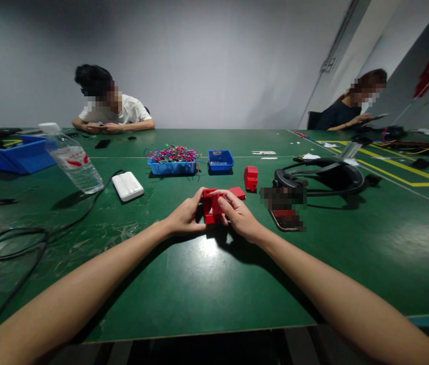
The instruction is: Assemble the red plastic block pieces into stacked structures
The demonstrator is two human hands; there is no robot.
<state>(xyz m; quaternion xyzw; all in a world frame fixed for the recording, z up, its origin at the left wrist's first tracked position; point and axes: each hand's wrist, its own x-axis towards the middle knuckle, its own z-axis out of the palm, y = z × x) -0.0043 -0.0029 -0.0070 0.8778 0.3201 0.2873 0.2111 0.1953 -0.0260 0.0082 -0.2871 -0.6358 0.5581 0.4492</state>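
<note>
Between my two hands, just above the green table, is a red box-like plastic housing (210, 207) with an open hollow facing me. My left hand (187, 214) grips its left side, thumb on top and fingers beneath. On the right, my right hand (242, 217) closes on the housing, its thumb pressed against a red wall; the other fingers are partly hidden. Close behind my right hand lies a flat red piece (238, 192). Another red block-shaped part (251, 179) stands a little farther back.
Beyond my hands are a blue bin of coloured wires (172, 166) and a smaller blue bin (221, 161). A black headset (324, 177) and a phone (286, 218) lie right. Left are a white box (128, 186), a tilted water bottle (75, 162) and a black cable (47, 234). Two people sit across.
</note>
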